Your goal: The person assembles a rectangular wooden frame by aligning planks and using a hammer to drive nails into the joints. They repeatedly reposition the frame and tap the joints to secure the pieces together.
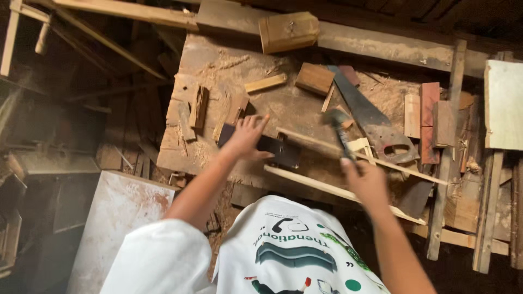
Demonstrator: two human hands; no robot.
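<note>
My left hand presses flat on a dark wooden piece lying on the dusty workbench. My right hand grips the handle of a hammer, which is raised and blurred above the bench, its head just right of the dark piece. Two thin pale wooden strips run diagonally across the bench under my right hand.
A hand saw lies to the right of the hammer. Wood offcuts and a small wooden box sit toward the back. Reddish boards and planks lie at right. A white panel leans at lower left.
</note>
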